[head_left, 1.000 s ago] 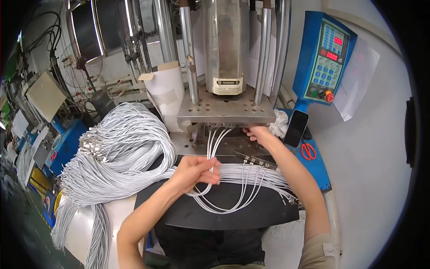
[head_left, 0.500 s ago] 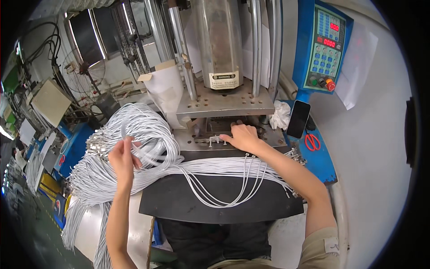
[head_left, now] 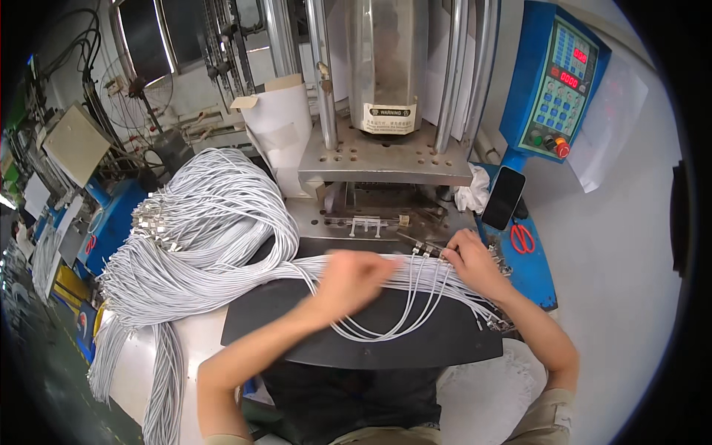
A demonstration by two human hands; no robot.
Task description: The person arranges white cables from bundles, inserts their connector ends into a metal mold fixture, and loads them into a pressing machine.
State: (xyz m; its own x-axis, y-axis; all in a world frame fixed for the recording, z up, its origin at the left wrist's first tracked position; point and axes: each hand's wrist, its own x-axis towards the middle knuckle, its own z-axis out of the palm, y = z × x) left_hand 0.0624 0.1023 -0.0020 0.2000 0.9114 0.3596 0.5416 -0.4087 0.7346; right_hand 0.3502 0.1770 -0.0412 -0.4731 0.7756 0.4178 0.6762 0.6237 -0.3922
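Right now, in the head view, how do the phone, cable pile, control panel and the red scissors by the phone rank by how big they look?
Largest to smallest, as they look:
1. Cable pile
2. Control panel
3. Phone
4. Red scissors

The left hand (head_left: 354, 283) is motion-blurred, its grip indeterminable. The right hand (head_left: 476, 263) conceals the right end of the dark metal bar (head_left: 412, 242). Far steel columns (head_left: 324, 96) are cut off above.
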